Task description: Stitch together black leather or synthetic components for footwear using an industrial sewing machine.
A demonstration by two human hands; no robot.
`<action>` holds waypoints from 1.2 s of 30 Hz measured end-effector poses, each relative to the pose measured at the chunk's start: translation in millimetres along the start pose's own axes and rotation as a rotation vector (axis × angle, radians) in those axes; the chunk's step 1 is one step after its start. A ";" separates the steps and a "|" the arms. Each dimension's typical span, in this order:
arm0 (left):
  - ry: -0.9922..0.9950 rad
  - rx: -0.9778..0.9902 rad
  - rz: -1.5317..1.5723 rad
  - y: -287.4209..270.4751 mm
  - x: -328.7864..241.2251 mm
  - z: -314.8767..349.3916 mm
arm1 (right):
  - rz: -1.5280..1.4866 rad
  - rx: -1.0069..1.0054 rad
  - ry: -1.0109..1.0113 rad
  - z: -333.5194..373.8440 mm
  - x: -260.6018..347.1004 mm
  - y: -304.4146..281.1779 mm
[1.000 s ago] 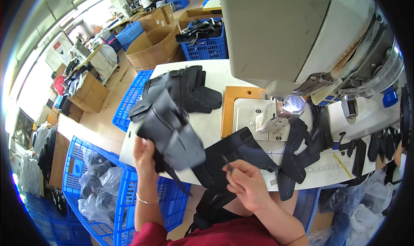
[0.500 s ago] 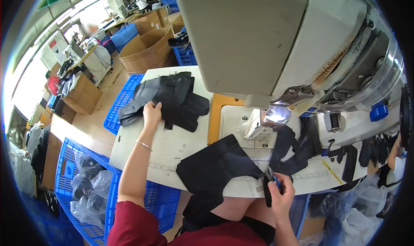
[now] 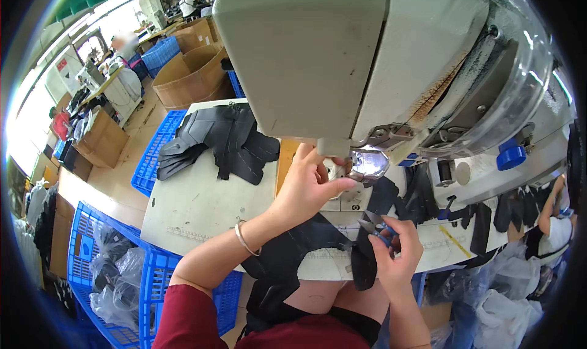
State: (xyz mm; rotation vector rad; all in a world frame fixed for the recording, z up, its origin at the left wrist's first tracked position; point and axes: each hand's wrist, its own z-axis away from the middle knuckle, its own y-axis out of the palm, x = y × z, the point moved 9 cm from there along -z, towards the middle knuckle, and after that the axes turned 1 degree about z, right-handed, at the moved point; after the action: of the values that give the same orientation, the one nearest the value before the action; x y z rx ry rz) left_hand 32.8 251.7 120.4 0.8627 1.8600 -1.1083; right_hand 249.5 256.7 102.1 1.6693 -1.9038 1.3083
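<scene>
We've a white tbl [image 3: 202, 209]: blk stack [image 3: 231, 133] nr far L corner, blk pcs [image 3: 318, 231] over near edge, sewing m/c [image 3: 299, 61] twd far edge, yellow strip [image 3: 454, 241] nr R end

The snips [image 3: 383, 233] have blue handles and parted metal blades, pointing far-left above the bench [image 3: 189, 209]. The black panel [image 3: 317, 231] lies on the bench, its near-left portion draped over the near edge.

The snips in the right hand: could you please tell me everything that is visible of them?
The snips are small, with two pointed, grey, metal-looking blades, spread apart, and blue handle parts, partly covered by fingers. The right hand holds them over the white table, blades pointing up and left in the picture. Whether they touch the black pieces there cannot be told.
</scene>
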 end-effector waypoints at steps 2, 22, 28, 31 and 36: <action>-0.026 0.028 0.120 5.8 -5.6 1.6 | 0.094 -0.061 -0.161 -9.9 17.5 -7.1; -0.629 0.529 -0.859 -116.0 42.1 235.2 | 0.569 0.142 0.151 42.6 -112.9 -108.3; -0.313 0.728 -0.279 38.8 48.6 310.5 | 0.960 -0.032 -0.026 69.8 -108.8 -114.6; 0.033 0.563 -0.202 114.2 61.3 287.2 | 0.483 0.666 -0.110 143.4 -79.8 -30.5; 0.565 0.695 -0.567 156.0 95.0 280.8 | 0.308 0.885 -0.187 244.2 -107.6 30.8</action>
State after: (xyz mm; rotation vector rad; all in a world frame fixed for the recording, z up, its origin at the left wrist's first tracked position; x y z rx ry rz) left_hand 199.8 71.3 -107.2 1.1446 2.2852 -2.1157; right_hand 334.3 134.7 -121.6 1.9479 -1.8459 2.4533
